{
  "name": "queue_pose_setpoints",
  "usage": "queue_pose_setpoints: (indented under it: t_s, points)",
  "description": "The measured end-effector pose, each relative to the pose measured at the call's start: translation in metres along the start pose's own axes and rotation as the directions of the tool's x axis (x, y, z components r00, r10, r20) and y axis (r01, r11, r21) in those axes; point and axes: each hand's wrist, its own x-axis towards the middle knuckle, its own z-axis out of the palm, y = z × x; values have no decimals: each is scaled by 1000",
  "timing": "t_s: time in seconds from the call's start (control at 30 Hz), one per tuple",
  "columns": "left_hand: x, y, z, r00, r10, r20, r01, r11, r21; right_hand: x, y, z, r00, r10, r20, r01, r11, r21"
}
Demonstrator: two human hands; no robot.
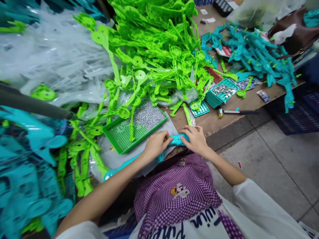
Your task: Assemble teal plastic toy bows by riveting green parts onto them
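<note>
Teal plastic piece (177,140) is being clamped by the fingers of the left hand (157,144) and right hand (196,140), at the near edge of the table (209,124); a slackening grip could be dropping it, and a bumped green tray (116,133) beyond could be spilling its metal bits (151,114).

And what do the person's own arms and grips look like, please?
The left arm and right arm are bare below loose white sleeves ending near the elbows. The left grip and right grip are ungloved, with no watch or bracelet visible.
</note>
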Motion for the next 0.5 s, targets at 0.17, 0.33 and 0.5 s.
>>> queue_pose_setpoints:
  t_s: [0.17,0.33,0.5]
  points:
    - [11,-13,8,992,125,-26,-127,990,-66,0,-1,1,999,-21,-28,21,1000,5]
    - [22,-19,10,985,157,75,-149,984,-99,0,1,4,999,-23,-36,23,1000,-9]
    - [29,-21,4,986,127,106,-110,982,-154,1,-5,-1,999,28,-22,-27,999,34]
